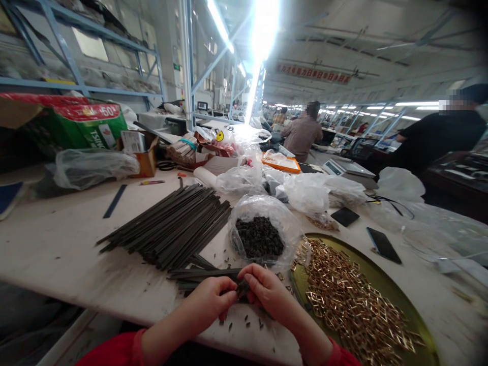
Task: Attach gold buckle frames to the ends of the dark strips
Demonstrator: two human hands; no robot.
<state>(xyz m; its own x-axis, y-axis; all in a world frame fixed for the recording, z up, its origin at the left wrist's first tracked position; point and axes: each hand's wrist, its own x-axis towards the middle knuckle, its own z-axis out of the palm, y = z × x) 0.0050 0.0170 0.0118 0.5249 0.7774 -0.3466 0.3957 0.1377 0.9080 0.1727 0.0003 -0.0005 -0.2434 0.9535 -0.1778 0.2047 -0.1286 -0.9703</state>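
My left hand (pixel 209 300) and my right hand (pixel 269 292) meet at the table's near edge, both pinched on the end of a thin dark strip (pixel 198 274) that runs off to the left. A small dark piece sits between the fingertips. Just beyond lies a big pile of the same dark strips (pixel 171 226). An open plastic bag of small dark pieces (pixel 259 236) stands right behind my hands. A round gold tray (pixel 381 277) heaped with gold metal buckles (pixel 351 300) is at my right. Several dark bits are scattered under my hands.
Two dark phones (pixel 383 245) lie right of the tray. Plastic bags (pixel 316 190), cardboard boxes (pixel 147 152) and a green carton (pixel 76 127) crowd the far side of the white table (pixel 57 244). Two other people work at benches behind, near a scale (pixel 345 170).
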